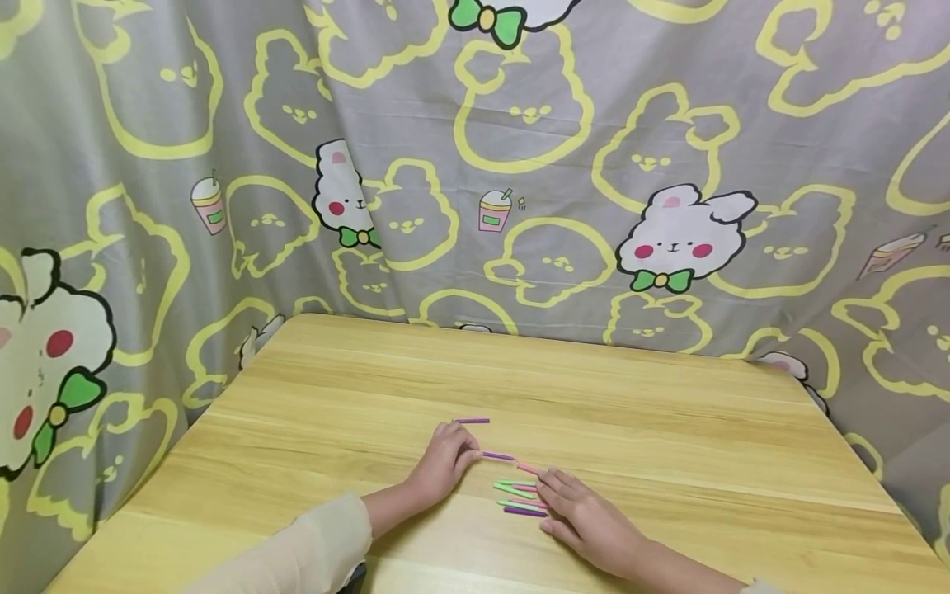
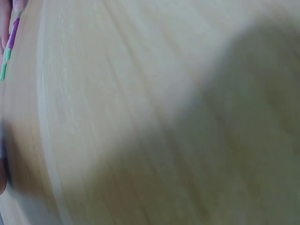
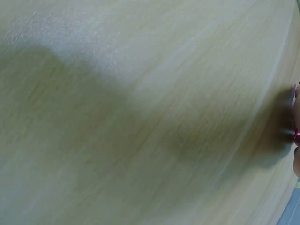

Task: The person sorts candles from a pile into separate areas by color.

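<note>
Your hands among coloured sticks (image 1: 524,511), wooden table (image 1: 668,421).
Your left hand (image 1: 443,462), fingers bent, sits at one end of a purple stick (image 1: 498,455); can't tell whether it pinches. Your right hand (image 1: 590,516) lies with fingers nearly straight, fingertips over the end of a pink stick (image 1: 528,468); green, pink and purple sticks just beside.

Two forearms (image 1: 393,505) reach forward; the left hand (image 1: 443,462) has bent fingers, the right hand (image 1: 590,521) extends its fingers, thumb apart.
</note>
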{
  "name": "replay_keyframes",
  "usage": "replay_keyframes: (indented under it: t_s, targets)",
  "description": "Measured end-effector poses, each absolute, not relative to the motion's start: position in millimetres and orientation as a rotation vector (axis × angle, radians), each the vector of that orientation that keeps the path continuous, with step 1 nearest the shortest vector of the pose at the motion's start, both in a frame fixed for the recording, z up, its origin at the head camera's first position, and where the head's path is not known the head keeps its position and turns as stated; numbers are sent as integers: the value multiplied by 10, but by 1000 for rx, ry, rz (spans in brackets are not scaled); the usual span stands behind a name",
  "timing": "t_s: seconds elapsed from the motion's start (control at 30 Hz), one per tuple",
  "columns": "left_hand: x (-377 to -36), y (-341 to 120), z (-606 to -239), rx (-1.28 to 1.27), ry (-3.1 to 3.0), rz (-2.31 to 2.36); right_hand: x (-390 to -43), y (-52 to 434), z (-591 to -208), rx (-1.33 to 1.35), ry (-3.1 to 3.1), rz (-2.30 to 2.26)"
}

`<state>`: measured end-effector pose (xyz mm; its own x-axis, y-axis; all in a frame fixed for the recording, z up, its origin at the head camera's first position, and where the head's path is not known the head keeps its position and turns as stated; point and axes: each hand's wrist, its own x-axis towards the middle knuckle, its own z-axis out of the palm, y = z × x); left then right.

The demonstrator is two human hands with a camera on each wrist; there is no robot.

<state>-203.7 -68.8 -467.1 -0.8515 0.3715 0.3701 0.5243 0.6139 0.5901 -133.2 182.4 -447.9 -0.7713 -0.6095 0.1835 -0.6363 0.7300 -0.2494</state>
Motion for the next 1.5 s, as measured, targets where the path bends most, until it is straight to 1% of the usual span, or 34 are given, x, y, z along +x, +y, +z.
replay_keyframes:
  t_s: [0.47,0.83,1.5]
  targets:
    - [-2146,-763,-4664,-511,-2590,-1073,-1334,1824,-4472,1027,-2849,456]
    - [-2219,-814,-4699,-408,-2570,-1030,-1337,1832,-4493,1045,-2771,403]
    - [-2263,-801,-4730,-407,-2586,-963,-1336,1837,-4492,1054,-2785,416]
